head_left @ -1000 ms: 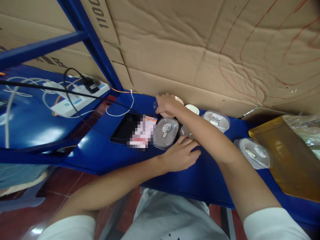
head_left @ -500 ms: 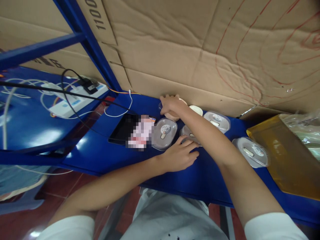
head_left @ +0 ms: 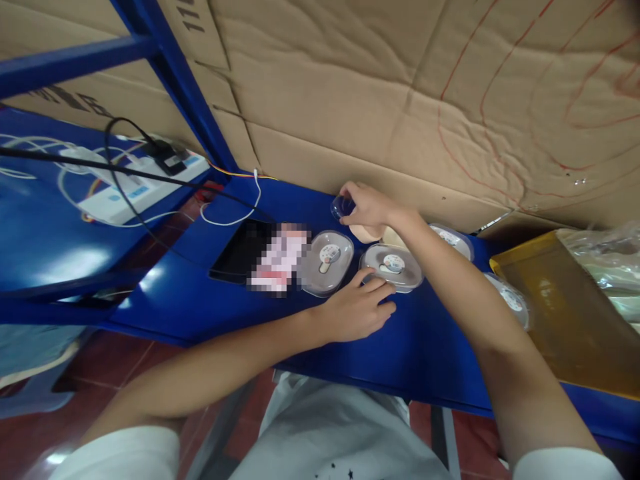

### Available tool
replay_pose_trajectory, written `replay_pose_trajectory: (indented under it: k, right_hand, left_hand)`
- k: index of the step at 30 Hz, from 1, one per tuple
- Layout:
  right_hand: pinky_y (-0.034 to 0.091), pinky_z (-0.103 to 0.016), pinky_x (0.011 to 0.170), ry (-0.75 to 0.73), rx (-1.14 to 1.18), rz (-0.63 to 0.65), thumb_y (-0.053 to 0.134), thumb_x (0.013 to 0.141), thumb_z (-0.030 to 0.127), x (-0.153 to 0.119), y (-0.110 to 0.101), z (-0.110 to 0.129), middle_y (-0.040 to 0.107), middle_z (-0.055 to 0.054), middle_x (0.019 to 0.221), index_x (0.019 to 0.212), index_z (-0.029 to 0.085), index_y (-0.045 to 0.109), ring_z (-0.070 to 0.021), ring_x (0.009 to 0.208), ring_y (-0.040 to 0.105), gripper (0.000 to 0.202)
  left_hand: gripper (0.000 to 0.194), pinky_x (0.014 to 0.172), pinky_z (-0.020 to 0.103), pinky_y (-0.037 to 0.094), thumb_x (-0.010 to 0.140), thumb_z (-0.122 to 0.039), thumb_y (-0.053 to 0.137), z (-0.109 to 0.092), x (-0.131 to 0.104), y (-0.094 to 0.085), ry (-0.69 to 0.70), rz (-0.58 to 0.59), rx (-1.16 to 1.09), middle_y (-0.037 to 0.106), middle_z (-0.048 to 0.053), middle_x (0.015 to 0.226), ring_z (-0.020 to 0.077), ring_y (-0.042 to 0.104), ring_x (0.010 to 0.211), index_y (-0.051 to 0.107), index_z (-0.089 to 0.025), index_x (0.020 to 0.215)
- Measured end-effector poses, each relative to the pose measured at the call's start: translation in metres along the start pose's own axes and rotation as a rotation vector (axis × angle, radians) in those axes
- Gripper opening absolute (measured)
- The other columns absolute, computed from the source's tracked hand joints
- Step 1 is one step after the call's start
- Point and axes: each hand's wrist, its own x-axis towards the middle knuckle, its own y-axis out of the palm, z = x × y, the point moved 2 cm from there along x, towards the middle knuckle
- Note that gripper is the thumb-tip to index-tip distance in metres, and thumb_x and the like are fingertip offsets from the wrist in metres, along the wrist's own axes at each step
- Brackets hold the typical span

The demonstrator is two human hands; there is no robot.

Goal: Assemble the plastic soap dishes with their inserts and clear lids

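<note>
My right hand (head_left: 369, 205) reaches to the back of the blue table, its thumb and fingers closed around a small clear round plastic cup or lid (head_left: 342, 209). Right below that hand is a round beige item (head_left: 367, 233), partly covered by it. My left hand (head_left: 361, 305) rests nearer the front edge with loosely bent, spread fingers and holds nothing. Its fingertips come up to the near side of a clear lidded food box (head_left: 407, 268) with a round label; whether they touch it I cannot tell. A similar box (head_left: 326, 263) lies to its left.
Left of the boxes lies a black tray (head_left: 231, 257) beside a blurred pink-white patch. Two more lidded boxes, one at the back (head_left: 457, 241) and one at the right (head_left: 515, 300), are partly behind my right arm. A yellow-brown bin (head_left: 565, 313) stands right. Cardboard (head_left: 325, 80) walls the back.
My right hand has moved right along the back with the clear round piece, and its fingers show more. The box before my left hand is now uncovered. My left hand stays nearly still.
</note>
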Motion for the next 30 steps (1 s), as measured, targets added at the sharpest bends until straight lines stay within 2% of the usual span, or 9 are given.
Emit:
replay_pose_trajectory:
  k: [6,10,13,17,19,22,24,26,30]
  right_hand:
    - [0.054,-0.045,0.107,-0.05,0.175,-0.143,0.071,0.087,0.026,-0.031,-0.006,-0.025,0.072,-0.013,0.139,0.14,0.019,0.057,-0.031,0.124,0.069,0.056]
    - [0.053,-0.047,0.11,-0.104,0.204,-0.192,0.064,0.096,0.035,-0.048,-0.013,-0.028,0.069,-0.014,0.148,0.141,0.019,0.06,-0.0313,0.131,0.067,0.048]
    - [0.052,-0.043,0.109,0.066,0.058,-0.154,0.051,0.107,0.039,-0.065,-0.017,-0.038,0.07,-0.012,0.149,0.146,0.02,0.061,-0.0294,0.133,0.067,0.045]
    - [0.049,-0.052,0.107,0.362,-0.145,0.013,0.053,0.107,0.045,-0.086,-0.008,-0.062,0.081,-0.018,0.123,0.122,0.017,0.077,-0.0381,0.12,0.073,0.04]
    - [0.045,-0.059,0.11,0.427,-0.173,0.046,0.053,0.107,0.056,-0.093,0.002,-0.069,0.081,-0.022,0.118,0.114,0.015,0.079,-0.0424,0.121,0.073,0.049]
    - [0.042,-0.064,0.112,0.45,-0.18,0.064,0.044,0.107,0.071,-0.098,0.016,-0.072,0.079,-0.026,0.125,0.114,0.013,0.078,-0.0448,0.125,0.071,0.068]
    - [0.044,-0.063,0.111,0.424,-0.163,0.06,0.046,0.106,0.072,-0.102,0.021,-0.07,0.078,-0.025,0.129,0.116,0.014,0.077,-0.0446,0.125,0.071,0.066]
    - [0.044,-0.064,0.113,0.384,-0.142,0.042,0.052,0.107,0.062,-0.11,0.024,-0.068,0.077,-0.023,0.132,0.116,0.016,0.076,-0.043,0.126,0.071,0.053]
    - [0.028,-0.073,0.125,0.285,-0.094,0.008,0.059,0.104,0.037,-0.134,0.029,-0.067,0.078,-0.013,0.135,0.116,0.023,0.076,-0.0373,0.133,0.068,0.024]
  left_hand:
    - [0.014,0.121,0.055,0.039,0.106,-0.023,0.063,0.0,-0.001,0.0,-0.004,-0.001,-0.009,0.073,0.01,0.129,0.0275,0.066,0.117,0.076,-0.019,0.109]
    - [0.014,0.121,0.054,0.039,0.105,-0.024,0.064,0.001,0.001,-0.001,-0.015,0.018,-0.005,0.073,0.009,0.129,0.0289,0.066,0.119,0.076,-0.019,0.111]
    - [0.019,0.122,0.053,0.038,0.107,-0.025,0.063,0.001,0.002,-0.003,-0.033,0.025,-0.003,0.073,0.009,0.13,0.0283,0.066,0.119,0.075,-0.02,0.12]
    - [0.031,0.12,0.052,0.038,0.108,-0.026,0.061,-0.001,0.002,-0.005,-0.06,0.0,0.003,0.067,0.012,0.145,0.0305,0.063,0.13,0.07,-0.022,0.138]
    - [0.041,0.121,0.053,0.037,0.108,-0.025,0.06,-0.001,0.002,-0.005,-0.081,0.003,0.031,0.061,0.015,0.155,0.033,0.058,0.141,0.064,-0.022,0.149]
    - [0.047,0.121,0.054,0.037,0.11,-0.027,0.058,0.0,0.003,-0.005,-0.082,0.032,0.079,0.059,0.015,0.159,0.0336,0.056,0.144,0.058,-0.02,0.156]
    - [0.042,0.119,0.055,0.038,0.111,-0.028,0.057,0.001,0.003,-0.005,-0.079,0.04,0.102,0.063,0.014,0.155,0.033,0.058,0.142,0.062,-0.019,0.151]
    - [0.032,0.117,0.055,0.04,0.11,-0.027,0.058,0.002,0.004,-0.005,-0.086,0.025,0.121,0.066,0.014,0.151,0.0331,0.061,0.138,0.069,-0.018,0.138]
    - [0.017,0.112,0.056,0.044,0.108,-0.025,0.059,-0.002,0.003,-0.008,-0.106,-0.022,0.128,0.071,0.014,0.14,0.033,0.065,0.129,0.074,-0.017,0.107]
